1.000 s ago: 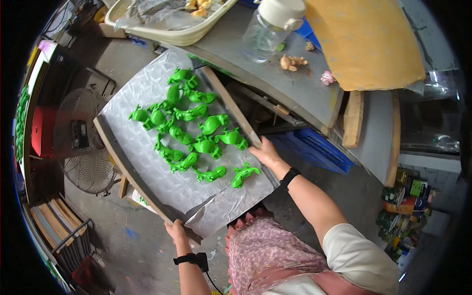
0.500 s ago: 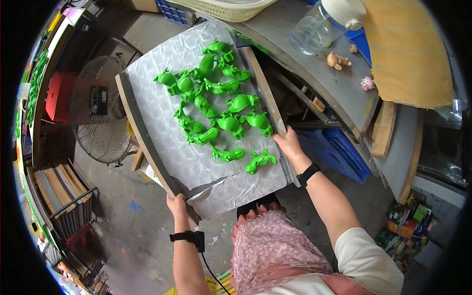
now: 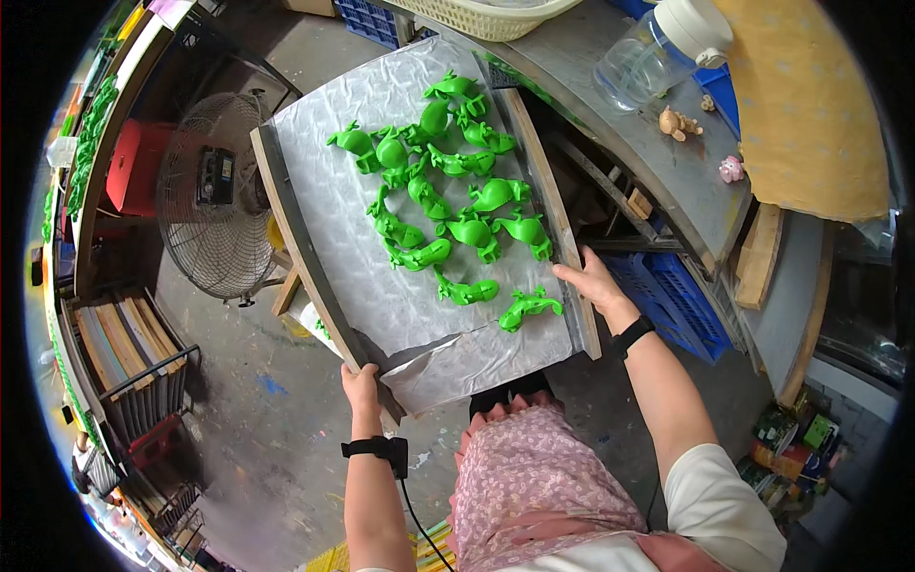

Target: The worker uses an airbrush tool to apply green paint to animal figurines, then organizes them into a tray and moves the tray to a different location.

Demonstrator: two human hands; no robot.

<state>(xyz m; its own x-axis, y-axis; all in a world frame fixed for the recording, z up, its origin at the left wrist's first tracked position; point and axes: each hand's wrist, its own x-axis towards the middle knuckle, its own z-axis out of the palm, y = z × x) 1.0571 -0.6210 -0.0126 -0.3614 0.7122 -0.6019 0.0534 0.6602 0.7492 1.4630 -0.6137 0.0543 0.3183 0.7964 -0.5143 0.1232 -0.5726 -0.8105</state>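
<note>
Between the fingers of the two hands sits one foil-lined tray (image 3: 343, 238) bearing about fourteen green frog figures (image 3: 448, 191). Beyond the fingertips: one clear plastic jar (image 3: 658, 52), one floor fan (image 3: 214, 224).

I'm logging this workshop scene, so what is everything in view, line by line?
tray: one, wooden-edged with silvery foil lining, held level in the middle of the view
toy figures: about fifteen, bright green, loose on the foil
fan: one, round wire cage, on the floor left of the tray
workbench: one, grey, upper right
jar: one, clear with white lid, on the workbench
basket: one, cream, top edge
small figurines: one tan, one pink, on the workbench
crates: blue, under the workbench
left hand: grips the tray's near left edge
right hand: grips the tray's right edge
</note>
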